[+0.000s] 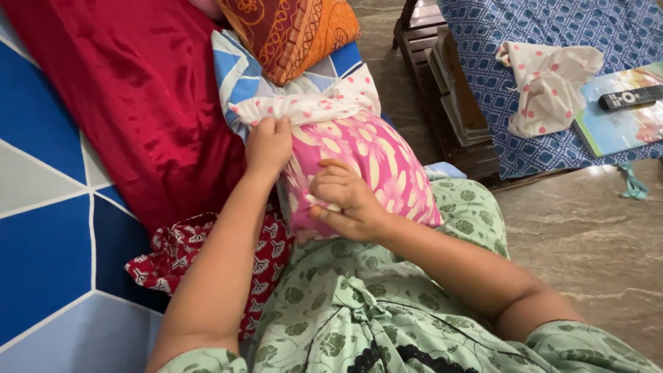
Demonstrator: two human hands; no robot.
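Three pillows [359,155], one remote [630,97], one book [618,124]

Pillow [359,162] on lap; cushion [290,31] behind; remote [630,97] far right.

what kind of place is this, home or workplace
Most likely a room in a home. The left hand and right hand grip a pink floral pillow on a bed with a blue geometric sheet, and a remote control lies on a second covered bed.

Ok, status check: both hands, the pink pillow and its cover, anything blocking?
Left hand pinching dotted white cover edge. Right hand gripping pink floral pillow; cover only over the far end. Orange cushion sits just beyond.
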